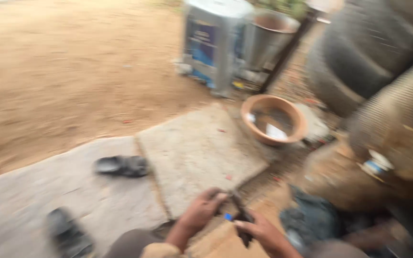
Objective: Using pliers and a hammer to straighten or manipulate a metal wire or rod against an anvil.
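Both hands pinch a small dark piece low in the blurred view, near the slab's edge.
Left hand (201,210) and right hand (259,229) close their fingers on the small dark object (239,215), wrists bent inward; held only by fingertips, it could slip toward the concrete slab (197,153), well short of the clay bowl (273,119) beyond it.

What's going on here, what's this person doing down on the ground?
A person sits low on the ground outdoors, both hands together on a small dark object. The left hand grips it from one side, the right hand from the other; blur hides what it is. Ahead, an orange basin of water sits beside a concrete slab, with large tyres at the right and a dark sandal on the left.
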